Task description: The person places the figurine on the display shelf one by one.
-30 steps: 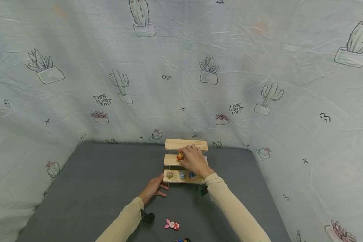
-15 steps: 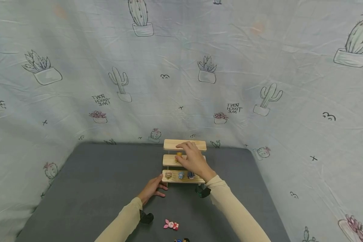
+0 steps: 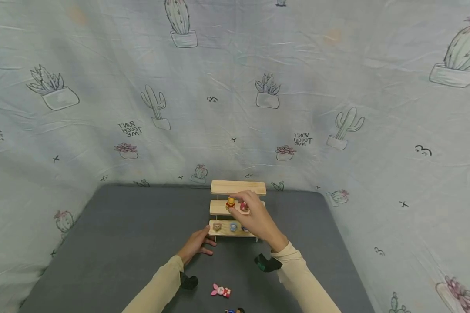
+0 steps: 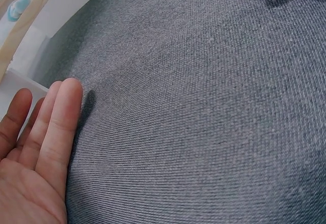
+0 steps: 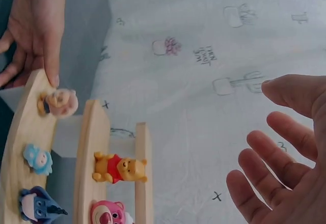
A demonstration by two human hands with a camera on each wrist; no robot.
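The right hand (image 3: 256, 217) hovers over the middle step of the three-tier pale wooden display stand (image 3: 237, 188), fingers spread wide and holding nothing, as the right wrist view shows plainly. Just under its fingertips stand the yellow bear figurine in a red shirt (image 3: 230, 202) and, to its right, the pink-red bear figurine (image 3: 243, 206), both upright on that middle step. The left hand (image 3: 196, 244) lies flat and relaxed on the grey cloth tabletop (image 3: 121, 243), fingertips touching the near left corner of the stand to brace it.

To do this step well, I judge the right hand should lift straight up and back toward the near side, keeping knuckles clear of the top step and of the two small bears, which look light and easy to tip; the left hand should go on pressing the stand so it cannot slide.

Counted: three steps on the stand; two figurines on the middle step; three on the lowest step, a tan one (image 3: 217, 226), a light blue one (image 3: 233, 226) and a dark blue one largely hidden by the right hand; none on the top step. On the near tabletop lie a pink flat figurine (image 3: 221, 291) and one more dark figurine (image 3: 235, 311) at the frame edge
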